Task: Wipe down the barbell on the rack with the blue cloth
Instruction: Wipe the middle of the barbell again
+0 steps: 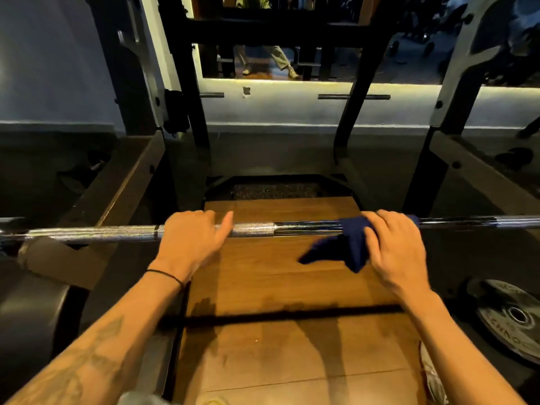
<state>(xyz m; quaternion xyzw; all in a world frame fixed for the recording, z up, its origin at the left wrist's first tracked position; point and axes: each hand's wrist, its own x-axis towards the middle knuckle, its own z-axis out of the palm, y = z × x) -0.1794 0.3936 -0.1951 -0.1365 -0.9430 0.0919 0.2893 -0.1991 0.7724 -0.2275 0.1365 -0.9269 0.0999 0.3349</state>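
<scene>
Steel barbell (117,233): lying level across the rack.
Left hand (190,238): curled over the bar, gripping.
Right hand (391,247): clamping blue cloth (342,249) around the bar.

A steel barbell (257,229), knurled at left, runs level left to right, with a dark blue cloth (347,247) draped over its right part.

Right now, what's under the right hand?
The blue cloth, wrapped over the barbell; the right hand grips both. A loose tail hangs below the bar. The bar section under cloth and hand is covered.
</scene>
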